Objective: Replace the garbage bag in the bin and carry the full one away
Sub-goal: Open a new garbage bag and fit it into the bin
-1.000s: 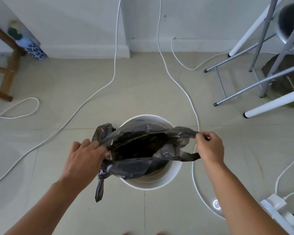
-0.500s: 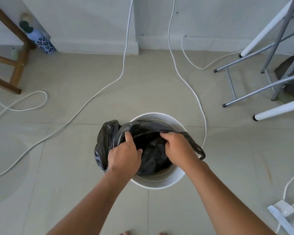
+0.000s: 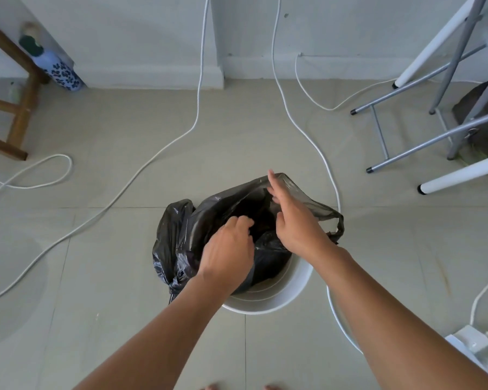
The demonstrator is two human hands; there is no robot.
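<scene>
While both forearms reach down from the bottom of the view, the black garbage bag (image 3: 209, 220) sits in the mouth of the white bin (image 3: 268, 301), which stands on the tiled floor (image 3: 124, 305) near the middle of the frame. Its plastic covers the far part of the rim and spills over the left side, where a bunched, knotted fold hangs down outside the bin wall; only the near arc of the white rim shows bare. On the right, a thin loop of the bag, like a handle, sticks out past the rim. The left hand (image 3: 227, 249) is at the bag's opening with its fingers curled down into the dark plastic, gripping the near edge of the bag. The right hand (image 3: 293, 220) lies flat and open, fingers straight and together, pointing away from the person, pressed against the inner far-right wall of the bag so that the film is stretched behind the fingertips. Several white cables (image 3: 158, 147) trail over the floor on both sides of the bin, one curving close round its right side. A wooden furniture leg (image 3: 20, 119) and a patterned bottle (image 3: 58, 70) stand at the far left by the wall, and metal and white legs (image 3: 434, 136) cross the upper right corner. A white power strip (image 3: 473, 342) lies at the lower right edge.
</scene>
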